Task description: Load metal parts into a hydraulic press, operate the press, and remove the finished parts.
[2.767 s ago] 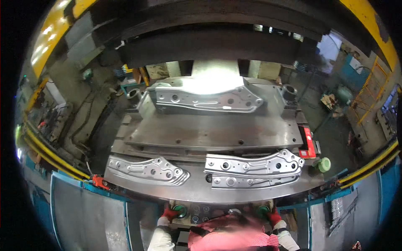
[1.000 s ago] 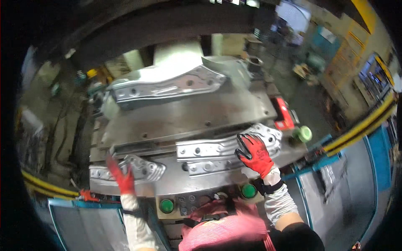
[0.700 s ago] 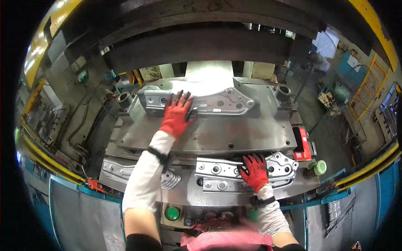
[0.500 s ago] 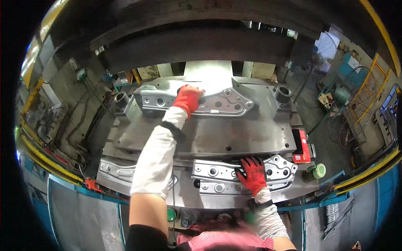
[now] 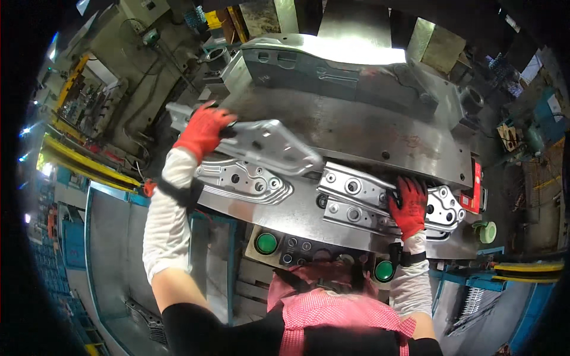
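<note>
Sitting nearest, at the lower centre of the frame, is a pink-and-white checked cloth apron, and just beyond it are two round green push-buttons. Right of centre, the red-and-black gloved right hand lies on a stack of silver ribbed metal parts. Its fingers are lightly bent over them; whether they grip, I cannot tell. Left of centre, a second, fanned stack of silver perforated metal parts rests on the grey metal surface.

Above this second stack, the red-and-black gloved left hand has its fingers closed on the upper edge of a long silver-grey stamped metal panel. The panel is tilted, and its wider end points to the centre of the frame; whether it touches the stack, I cannot tell. It should be rather light, since one hand carries it, and stiff because of its pressed shape. The smooth metal may slip, and the thin edges may be sharp, so a gloved hold near mid-length seems best for balance. It does not look fragile.

At the right, a red box has pale printing too small to read. Farther, at upper centre, a large grey metal die bears faint marks, also unclear.
</note>
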Action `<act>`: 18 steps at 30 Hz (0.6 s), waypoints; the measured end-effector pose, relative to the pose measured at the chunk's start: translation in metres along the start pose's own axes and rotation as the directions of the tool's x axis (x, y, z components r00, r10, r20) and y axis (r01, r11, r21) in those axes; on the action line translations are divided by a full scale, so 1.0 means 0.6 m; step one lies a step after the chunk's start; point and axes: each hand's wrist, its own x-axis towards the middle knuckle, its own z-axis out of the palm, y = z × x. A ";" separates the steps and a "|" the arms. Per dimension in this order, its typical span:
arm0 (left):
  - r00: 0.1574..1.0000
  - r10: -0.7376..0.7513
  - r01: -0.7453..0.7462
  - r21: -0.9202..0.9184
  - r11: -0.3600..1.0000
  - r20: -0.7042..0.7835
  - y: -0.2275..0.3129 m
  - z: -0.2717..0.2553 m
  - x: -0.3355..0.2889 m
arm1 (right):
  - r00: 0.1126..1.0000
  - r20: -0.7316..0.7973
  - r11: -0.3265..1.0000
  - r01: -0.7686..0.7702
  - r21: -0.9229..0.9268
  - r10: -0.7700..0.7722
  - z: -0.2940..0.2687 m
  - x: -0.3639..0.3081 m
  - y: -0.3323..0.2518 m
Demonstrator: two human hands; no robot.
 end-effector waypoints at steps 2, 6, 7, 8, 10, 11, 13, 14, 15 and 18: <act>0.998 -0.060 0.060 -0.006 0.998 0.023 -0.023 0.030 -0.052 | 1.000 0.004 1.000 -0.002 -0.022 0.002 0.005 0.001 0.002; 0.981 -0.157 0.158 0.007 0.987 0.117 -0.064 0.105 -0.094 | 0.999 0.028 0.999 -0.029 -0.028 0.030 0.004 0.000 0.001; 0.967 -0.195 0.196 0.009 0.981 0.166 -0.063 0.114 -0.094 | 0.999 0.035 0.999 -0.038 -0.030 0.039 0.002 0.000 -0.001; 0.972 -0.186 0.188 -0.006 0.982 0.145 -0.062 0.130 -0.095 | 0.999 0.029 0.999 -0.034 -0.039 0.035 0.000 0.000 -0.001; 0.977 -0.187 0.191 -0.030 0.981 0.101 -0.058 0.180 -0.107 | 1.000 0.013 0.999 -0.010 -0.048 0.011 0.004 -0.001 0.001; 0.973 -0.209 0.208 0.015 0.978 0.096 -0.053 0.218 -0.113 | 1.000 0.009 0.999 0.004 -0.053 -0.003 0.009 0.000 0.002; 0.963 -0.245 0.244 0.029 0.969 0.112 -0.031 0.244 -0.109 | 1.000 -0.001 0.997 0.007 -0.076 -0.007 0.014 -0.003 0.008; 0.953 -0.268 0.270 0.004 0.963 0.140 -0.006 0.242 -0.102 | 1.000 -0.003 0.996 0.013 -0.083 -0.013 0.015 -0.003 0.010; 0.953 -0.289 0.290 0.003 0.957 0.092 0.012 0.233 -0.101 | 1.000 -0.005 0.996 0.012 -0.087 -0.013 0.016 -0.005 0.011; 0.925 -0.365 0.355 -0.106 0.929 -0.103 0.076 0.210 -0.111 | 1.000 0.014 0.997 -0.002 -0.077 0.003 0.011 -0.005 0.008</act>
